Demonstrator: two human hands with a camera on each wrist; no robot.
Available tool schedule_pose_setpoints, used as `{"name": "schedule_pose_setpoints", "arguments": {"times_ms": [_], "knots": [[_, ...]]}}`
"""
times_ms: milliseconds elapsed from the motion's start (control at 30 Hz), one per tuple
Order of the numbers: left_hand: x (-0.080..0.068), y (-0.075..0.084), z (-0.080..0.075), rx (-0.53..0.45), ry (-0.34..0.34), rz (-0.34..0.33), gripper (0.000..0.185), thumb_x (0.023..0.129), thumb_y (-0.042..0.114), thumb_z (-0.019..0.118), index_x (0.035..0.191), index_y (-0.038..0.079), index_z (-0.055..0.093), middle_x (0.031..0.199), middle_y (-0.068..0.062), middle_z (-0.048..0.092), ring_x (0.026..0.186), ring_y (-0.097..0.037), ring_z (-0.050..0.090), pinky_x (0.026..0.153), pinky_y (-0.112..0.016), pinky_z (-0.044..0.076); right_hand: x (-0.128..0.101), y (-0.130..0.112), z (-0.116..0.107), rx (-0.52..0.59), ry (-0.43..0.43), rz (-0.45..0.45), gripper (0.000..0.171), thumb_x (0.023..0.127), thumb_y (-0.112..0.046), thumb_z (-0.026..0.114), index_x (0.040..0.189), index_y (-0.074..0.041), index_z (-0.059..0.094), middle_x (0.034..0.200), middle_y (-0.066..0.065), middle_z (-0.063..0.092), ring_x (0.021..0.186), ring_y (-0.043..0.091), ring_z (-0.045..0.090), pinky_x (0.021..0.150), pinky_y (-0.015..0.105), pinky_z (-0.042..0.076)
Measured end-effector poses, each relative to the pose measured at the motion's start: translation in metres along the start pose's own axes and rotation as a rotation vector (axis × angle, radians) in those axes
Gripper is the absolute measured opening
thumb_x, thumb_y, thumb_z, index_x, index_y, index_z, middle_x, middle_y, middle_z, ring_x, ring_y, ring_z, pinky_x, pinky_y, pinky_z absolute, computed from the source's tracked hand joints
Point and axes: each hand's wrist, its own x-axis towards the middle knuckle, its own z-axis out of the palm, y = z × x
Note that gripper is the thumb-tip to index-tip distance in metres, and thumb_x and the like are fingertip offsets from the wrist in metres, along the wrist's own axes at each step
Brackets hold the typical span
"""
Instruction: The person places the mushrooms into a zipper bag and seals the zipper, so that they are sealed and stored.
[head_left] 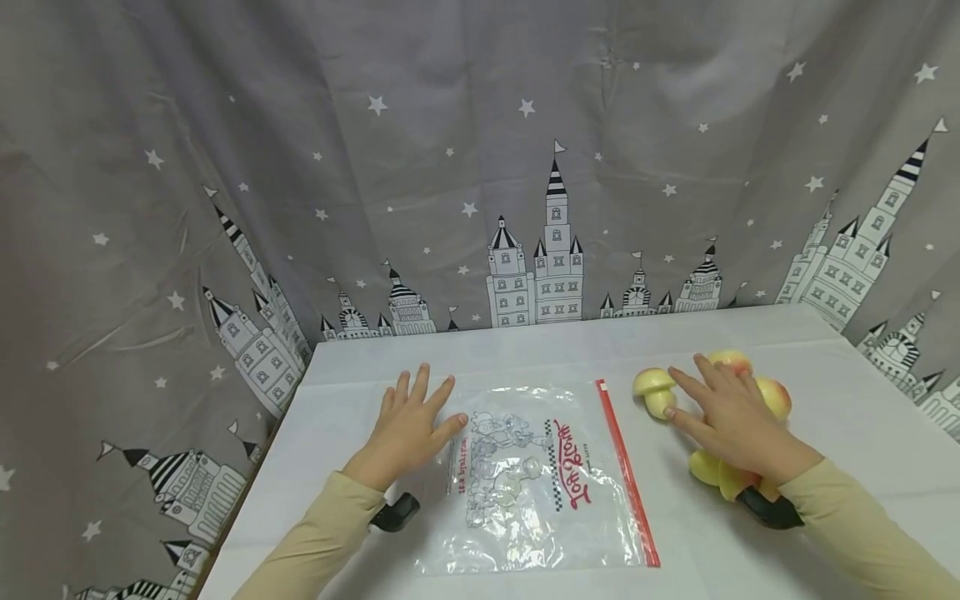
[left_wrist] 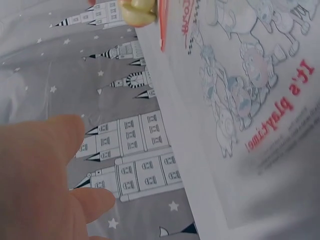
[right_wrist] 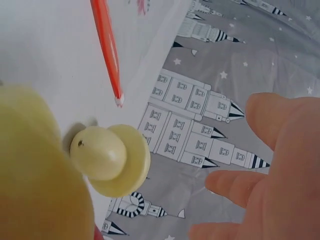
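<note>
From the head view we see our left hand [head_left: 408, 429] flat, fingers straight, at the plastic bag's [head_left: 536, 479] 9 o'clock. Our right hand [head_left: 731, 421] spreads open over toy fruit, beside the toy mushroom [head_left: 656, 390] at its 10 o'clock. Only the right wrist view shows the mushroom's round stem end [right_wrist: 100, 155].

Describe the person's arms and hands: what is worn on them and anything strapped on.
Both arms wear long, plain pale-yellow sleeves, the left sleeve and right sleeve, ending at the wrists. The left hand and right hand are bare, with no gloves, rings or watches visible. Under each wrist sits a small black device, the left wrist device and right wrist device. No cables show.
</note>
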Motion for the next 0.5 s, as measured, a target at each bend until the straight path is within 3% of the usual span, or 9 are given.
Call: {"name": "schedule_pose_setpoints", "arguments": {"times_ms": [267, 500], "knots": [[0.008, 0.014, 0.009, -0.021, -0.015, 0.044, 0.066, 0.103, 0.048, 0.049, 0.158, 0.012, 0.038, 0.168, -0.028, 0.012, 0.154, -0.056, 0.006, 0.122, -0.071, 0.008, 0.0, -0.006, 0.005, 0.007, -0.025, -0.009, 0.064, 0.099, -0.045, 0.058, 0.149, -0.005, 0.049, 0.155, 0.038, 0.035, 0.142, 0.057, 0.035, 0.114, 0.077, 0.02], [0.015, 0.028, 0.02, -0.021, -0.023, 0.088, 0.066, 0.102, 0.049, 0.05, 0.157, 0.014, 0.04, 0.168, -0.028, 0.015, 0.155, -0.055, 0.008, 0.123, -0.071, 0.01, -0.001, -0.012, 0.012, 0.024, -0.029, 0.001, 0.063, 0.098, -0.043, 0.061, 0.148, -0.006, 0.051, 0.154, 0.036, 0.037, 0.139, 0.06, 0.036, 0.113, 0.077, 0.019]]}}
